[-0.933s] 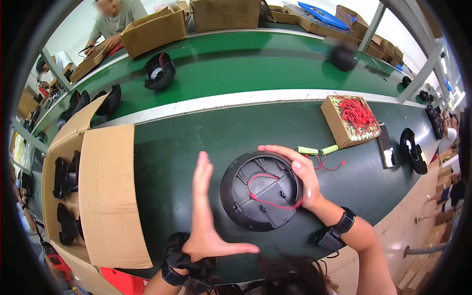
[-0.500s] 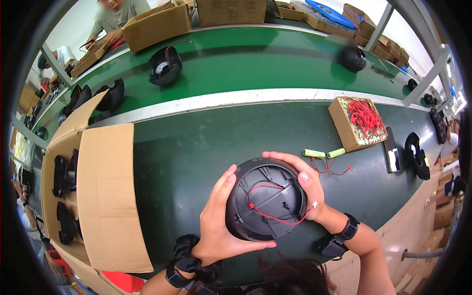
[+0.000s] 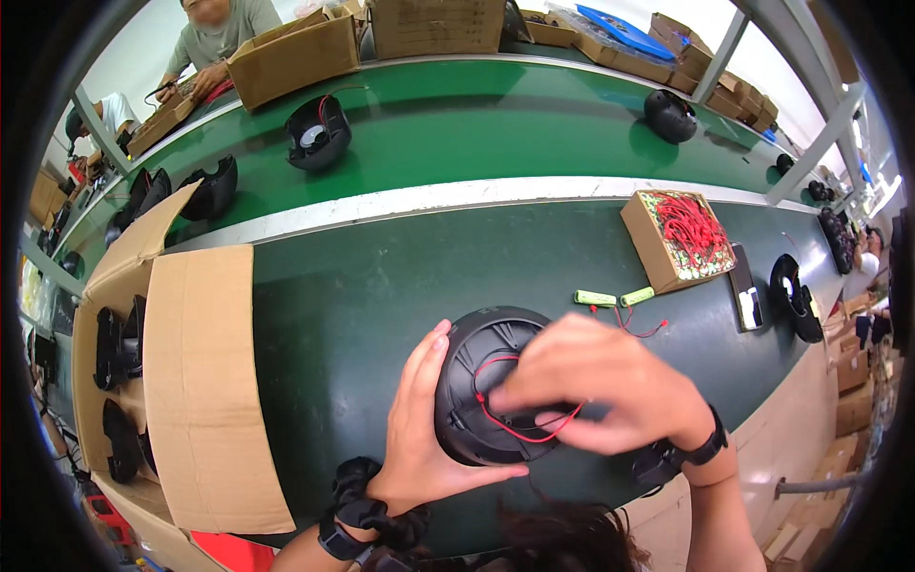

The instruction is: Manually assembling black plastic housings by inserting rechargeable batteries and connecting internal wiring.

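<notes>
A round black plastic housing (image 3: 462, 367), its ribbed inside facing up, rests within the grip of my left hand (image 3: 416, 429). That hand's fingers press along the left side while the thumb spans the near edge. Thin red and black wires (image 3: 522, 437) loop over the inside of the housing. My right hand (image 3: 610, 377) reaches across its right half with bent fingers close to the wires. Motion blur hides whether those fingertips grip a wire. Beyond the housing lie two green cylindrical batteries (image 3: 596, 298) with red leads.
On the right stand a cardboard box (image 3: 651, 250) of red-wired batteries, a dark flat device (image 3: 745, 286) and a black shell (image 3: 796, 297). An open carton (image 3: 205, 381) with black parts is at left. Across the green conveyor (image 3: 429, 114), holding several black housings, a person (image 3: 224, 43) works.
My right hand has let go of the housing's right side and swung over its inside, toward the wires. My left hand keeps its grip. The view has shifted slightly.
</notes>
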Action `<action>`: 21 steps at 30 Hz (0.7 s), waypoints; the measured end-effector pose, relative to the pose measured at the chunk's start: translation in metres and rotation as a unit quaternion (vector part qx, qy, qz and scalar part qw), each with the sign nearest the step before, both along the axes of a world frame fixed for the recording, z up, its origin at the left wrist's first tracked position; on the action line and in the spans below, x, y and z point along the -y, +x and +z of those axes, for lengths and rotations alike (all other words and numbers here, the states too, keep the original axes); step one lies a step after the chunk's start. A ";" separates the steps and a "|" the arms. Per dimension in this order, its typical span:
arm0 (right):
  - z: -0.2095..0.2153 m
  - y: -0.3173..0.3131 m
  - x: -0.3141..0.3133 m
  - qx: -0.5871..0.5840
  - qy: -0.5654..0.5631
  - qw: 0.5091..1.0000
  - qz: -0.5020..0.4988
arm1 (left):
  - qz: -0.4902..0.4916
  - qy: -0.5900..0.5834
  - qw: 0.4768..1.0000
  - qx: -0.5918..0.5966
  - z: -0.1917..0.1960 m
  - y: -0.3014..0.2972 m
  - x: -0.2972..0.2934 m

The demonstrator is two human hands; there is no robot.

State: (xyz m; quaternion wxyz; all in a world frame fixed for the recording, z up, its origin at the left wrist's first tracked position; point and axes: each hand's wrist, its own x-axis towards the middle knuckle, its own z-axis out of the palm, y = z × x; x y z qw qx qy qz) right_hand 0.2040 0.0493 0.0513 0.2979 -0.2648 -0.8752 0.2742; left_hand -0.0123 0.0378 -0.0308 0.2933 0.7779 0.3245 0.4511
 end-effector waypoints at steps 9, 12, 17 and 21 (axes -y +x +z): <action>0.002 -0.023 -0.021 0.133 0.105 0.985 -0.022 | 0.001 -0.005 1.000 -0.010 0.002 -0.001 0.001; 0.002 -0.028 -0.016 0.122 0.116 0.984 -0.055 | -0.004 -0.010 1.000 -0.004 0.003 0.000 0.001; -0.001 -0.014 -0.017 0.016 0.038 0.958 -0.285 | 0.004 -0.016 1.000 -0.010 0.001 -0.001 0.001; -0.045 0.016 -0.024 -0.186 -0.178 0.955 -0.146 | 0.008 -0.029 0.999 -0.019 0.004 0.001 0.001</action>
